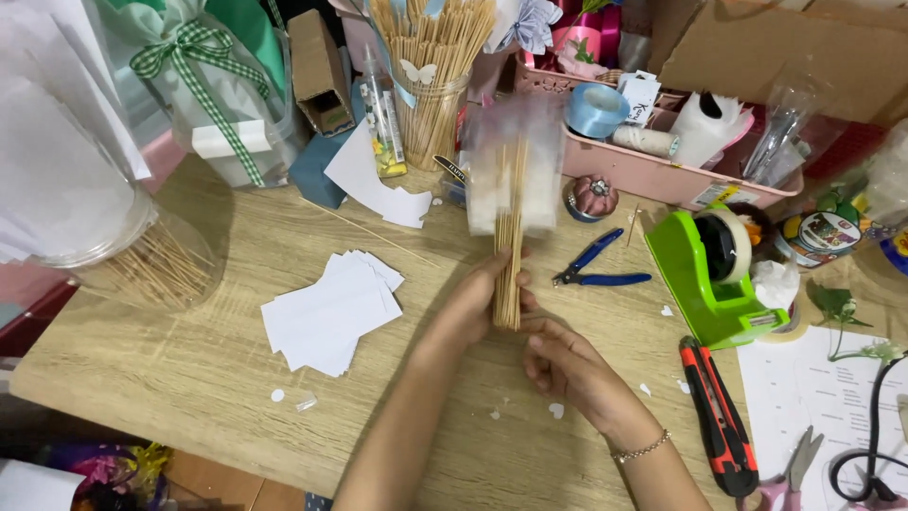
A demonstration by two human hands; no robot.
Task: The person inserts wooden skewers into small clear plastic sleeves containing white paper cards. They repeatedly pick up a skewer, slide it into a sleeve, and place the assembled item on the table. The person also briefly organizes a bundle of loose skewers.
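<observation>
A bundle of thin pale wooden skewers (510, 270) stands upright above the middle of the light wood-grain table (189, 369), its upper part sheathed in a clear plastic wrapper that is motion-blurred. The left hand (473, 305) wraps around the lower end of the bundle, fingers closed on the sticks. The right hand (566, 364) sits just beside and below the bundle's base, fingers curled, with fingertips at the bottom of the sticks; whether it actually grips them cannot be told. A thin bracelet circles the right wrist.

Just right of the bundle lie blue-handled pliers (596, 270) on the table. Farther right stands a bright green tape dispenser (707, 274) with a roll of tape, and nearer the front edge lies a red-and-black utility knife (717, 416). To the left of the hands is a loose stack of white paper cards (331, 312). Behind the bundle stands a clear glass jar filled with more wooden sticks (430, 76), and to its right a pink plastic basket (662, 175) holds a roll of light blue ribbon (596, 109) and other supplies. At far left a large clear jar lying on its side (95, 208) contains further sticks. Small paper scraps are scattered on the table near the hands.
</observation>
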